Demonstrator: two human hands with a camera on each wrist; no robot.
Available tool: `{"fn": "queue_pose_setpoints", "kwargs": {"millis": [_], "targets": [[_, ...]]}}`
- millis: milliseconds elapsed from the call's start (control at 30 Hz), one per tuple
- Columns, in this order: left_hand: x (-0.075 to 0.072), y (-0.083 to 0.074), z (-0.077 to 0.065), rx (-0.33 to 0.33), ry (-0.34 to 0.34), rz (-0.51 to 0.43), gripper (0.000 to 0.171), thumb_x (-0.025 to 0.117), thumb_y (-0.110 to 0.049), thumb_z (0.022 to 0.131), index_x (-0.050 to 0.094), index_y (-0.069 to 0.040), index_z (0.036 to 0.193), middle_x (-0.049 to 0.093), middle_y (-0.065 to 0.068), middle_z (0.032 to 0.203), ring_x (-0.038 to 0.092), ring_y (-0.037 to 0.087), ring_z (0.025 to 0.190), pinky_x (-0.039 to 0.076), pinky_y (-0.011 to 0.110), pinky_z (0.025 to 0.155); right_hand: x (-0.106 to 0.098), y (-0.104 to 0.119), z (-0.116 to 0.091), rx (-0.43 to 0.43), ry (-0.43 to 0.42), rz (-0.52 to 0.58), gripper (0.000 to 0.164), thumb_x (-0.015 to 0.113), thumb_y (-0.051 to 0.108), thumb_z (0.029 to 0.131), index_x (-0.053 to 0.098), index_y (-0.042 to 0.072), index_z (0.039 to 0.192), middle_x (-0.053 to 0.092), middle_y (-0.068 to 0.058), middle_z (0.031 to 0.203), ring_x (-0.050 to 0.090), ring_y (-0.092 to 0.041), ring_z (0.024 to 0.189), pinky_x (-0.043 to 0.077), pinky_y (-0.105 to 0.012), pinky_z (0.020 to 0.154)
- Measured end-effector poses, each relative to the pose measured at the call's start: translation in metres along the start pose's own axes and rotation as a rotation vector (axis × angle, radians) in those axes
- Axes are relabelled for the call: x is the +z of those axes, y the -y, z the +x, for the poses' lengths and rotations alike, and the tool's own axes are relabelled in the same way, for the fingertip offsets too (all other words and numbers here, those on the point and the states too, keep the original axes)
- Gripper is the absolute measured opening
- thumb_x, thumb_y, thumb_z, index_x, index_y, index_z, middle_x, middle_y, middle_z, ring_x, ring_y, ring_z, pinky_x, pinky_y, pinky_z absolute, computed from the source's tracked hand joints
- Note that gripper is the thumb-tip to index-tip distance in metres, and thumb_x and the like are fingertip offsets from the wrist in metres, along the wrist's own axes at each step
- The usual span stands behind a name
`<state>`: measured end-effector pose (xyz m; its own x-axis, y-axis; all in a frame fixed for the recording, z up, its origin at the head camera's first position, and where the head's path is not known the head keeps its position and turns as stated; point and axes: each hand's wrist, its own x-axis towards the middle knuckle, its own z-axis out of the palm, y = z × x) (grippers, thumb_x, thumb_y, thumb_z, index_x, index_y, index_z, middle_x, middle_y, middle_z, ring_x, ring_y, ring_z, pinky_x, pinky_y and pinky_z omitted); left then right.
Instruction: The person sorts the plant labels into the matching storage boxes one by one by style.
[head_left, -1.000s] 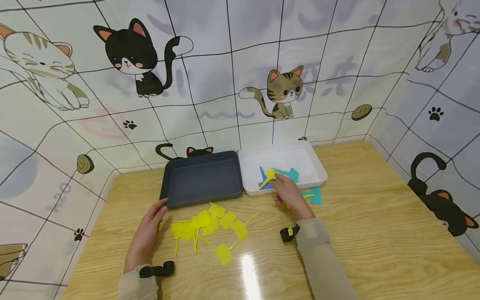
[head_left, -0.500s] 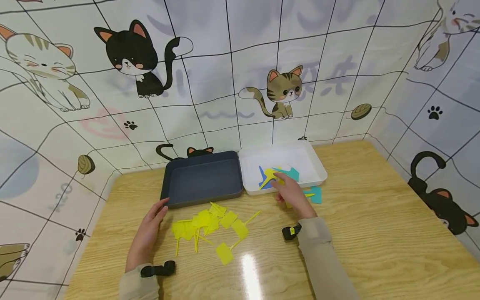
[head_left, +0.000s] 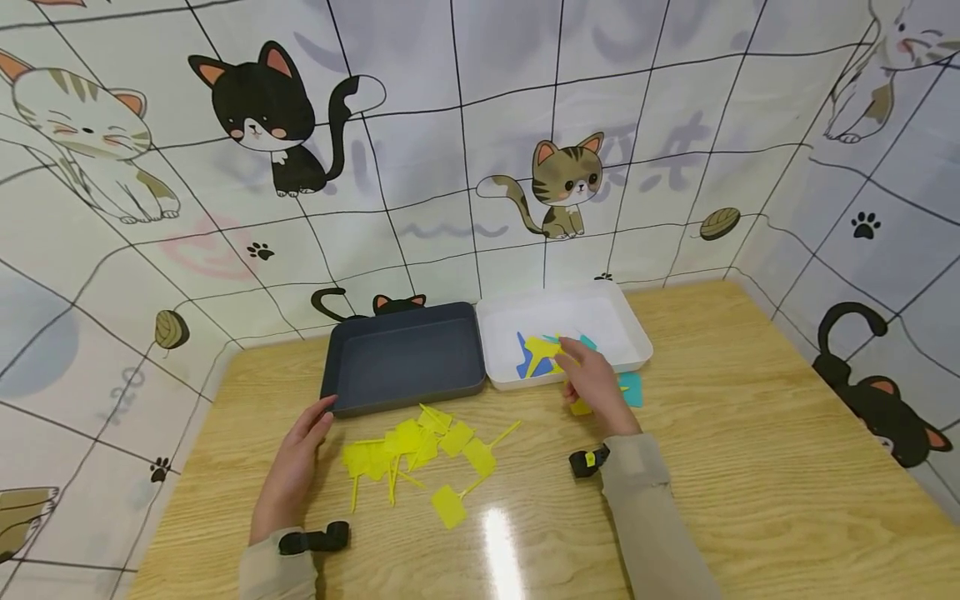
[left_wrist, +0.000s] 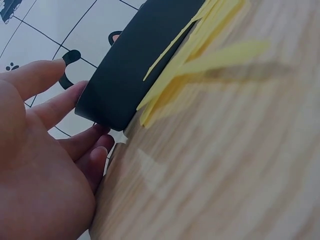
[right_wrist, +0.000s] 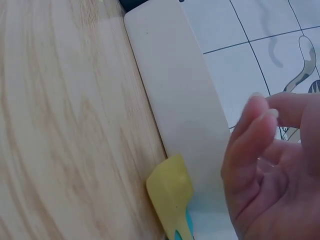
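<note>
And there goes the right hand (head_left: 592, 379), sliding a touch to the right over the front rim of the white tray (head_left: 525, 315), and the yellow piece (head_left: 541, 347) by its fingertips has shifted a little the same way! More of the teal piece (head_left: 588, 342) in that tray is now covered by the hand. The left hand (head_left: 294, 458) holds its ground at the near left corner of the dark tray (head_left: 408, 402).

In close on the left: the fingers are loosely spread, one fingertip touching the dark tray's end wall, others bent low by its corner. Over on the right, the fingers are curled inward, the tips near each other; whether they pinch the yellow piece, I cannot tell. That piece lies inside the white tray, overlapping the blue piece (head_left: 525, 365).

Just outside the white tray, a second yellow piece (right_wrist: 170, 185) sits against its front wall, partly over a second teal piece (head_left: 632, 389) on the counter (head_left: 750, 433).

Front and centre, the yellow heap (head_left: 405, 442): flat squarish heads with thin stalks, overlapping, close before the dark tray. One squarish head lies nearest the person. The two trays stand side by side, at the foot of the cat-print wall (head_left: 427, 167). Each wrist carries a black camera (head_left: 337, 536) by the beige sleeve (head_left: 637, 475).
</note>
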<state>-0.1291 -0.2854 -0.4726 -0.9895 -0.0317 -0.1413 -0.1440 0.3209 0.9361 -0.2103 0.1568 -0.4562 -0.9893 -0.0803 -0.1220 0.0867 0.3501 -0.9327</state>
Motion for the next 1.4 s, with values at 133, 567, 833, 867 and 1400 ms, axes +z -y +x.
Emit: {"fn": "queue_pose_setpoints", "kwargs": {"millis": [133, 567, 833, 867, 1400], "targets": [[-0.001, 0.0, 0.0, -0.002, -0.005, 0.018, 0.053, 0.04, -0.045, 0.092, 0.032, -0.021, 0.138, 0.018, 0.0, 0.146, 0.014, 0.022, 0.132, 0.014, 0.049, 0.104, -0.005, -0.002, -0.002, -0.065, -0.073, 0.072, 0.044, 0.046, 0.028, 0.094, 0.041, 0.009, 0.133, 0.049, -0.012, 0.125, 0.051, -0.023, 0.048, 0.048, -0.03, 0.047], [-0.001, 0.005, 0.005, -0.002, -0.021, 0.035, 0.053, 0.04, -0.049, 0.091, 0.035, -0.023, 0.137, 0.02, -0.001, 0.145, 0.014, 0.021, 0.132, 0.016, 0.049, 0.104, -0.012, 0.004, -0.009, -0.181, -0.282, 0.008, 0.037, 0.044, 0.038, 0.093, 0.052, 0.017, 0.122, 0.059, -0.01, 0.101, 0.058, -0.024, 0.073, 0.049, -0.039, 0.06], [0.001, -0.003, 0.002, -0.009, -0.016, 0.02, 0.054, 0.04, -0.047, 0.091, 0.034, -0.021, 0.138, 0.019, -0.001, 0.145, 0.013, 0.02, 0.132, 0.016, 0.049, 0.104, -0.023, -0.003, -0.018, -0.147, -0.215, -0.185, 0.043, 0.043, 0.048, 0.09, 0.059, 0.013, 0.109, 0.062, -0.007, 0.097, 0.058, -0.021, 0.082, 0.045, -0.039, 0.067], [0.001, -0.004, 0.002, -0.007, -0.018, 0.019, 0.054, 0.04, -0.047, 0.091, 0.034, -0.021, 0.138, 0.02, -0.001, 0.145, 0.014, 0.02, 0.132, 0.016, 0.049, 0.104, -0.025, -0.004, -0.02, -0.157, -0.203, -0.217, 0.043, 0.043, 0.048, 0.09, 0.059, 0.012, 0.108, 0.062, -0.007, 0.097, 0.057, -0.021, 0.083, 0.045, -0.037, 0.071], [0.0, 0.001, 0.003, -0.02, -0.032, 0.013, 0.049, 0.041, -0.042, 0.093, 0.034, -0.023, 0.137, 0.02, -0.001, 0.145, 0.012, 0.02, 0.133, 0.013, 0.048, 0.105, -0.035, -0.017, -0.042, -0.135, 0.017, -0.492, 0.045, 0.056, 0.039, 0.086, 0.057, 0.006, 0.117, 0.055, -0.01, 0.115, 0.052, -0.026, 0.098, 0.043, -0.043, 0.079]]}}
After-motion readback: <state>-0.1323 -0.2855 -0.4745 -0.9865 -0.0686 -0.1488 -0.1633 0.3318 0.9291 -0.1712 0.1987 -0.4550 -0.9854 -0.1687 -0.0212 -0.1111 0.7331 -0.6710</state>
